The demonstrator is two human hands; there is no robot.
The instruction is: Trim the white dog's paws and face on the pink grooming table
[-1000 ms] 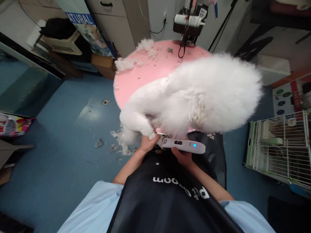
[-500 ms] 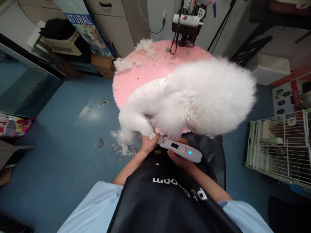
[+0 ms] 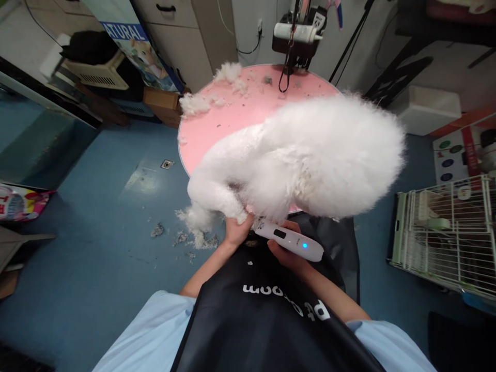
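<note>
The dog is on the pink table, by the near edge. Your left hand pinches its leg; your right hand is curled around the clipper, tip close to your left hand. If the dog kicks, the clipper could nick it or you, or the dog might slip off.

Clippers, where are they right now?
In the head view, the clippers are right of centre, just below the dog, held in the right hand, one end close to the left hand.
</note>
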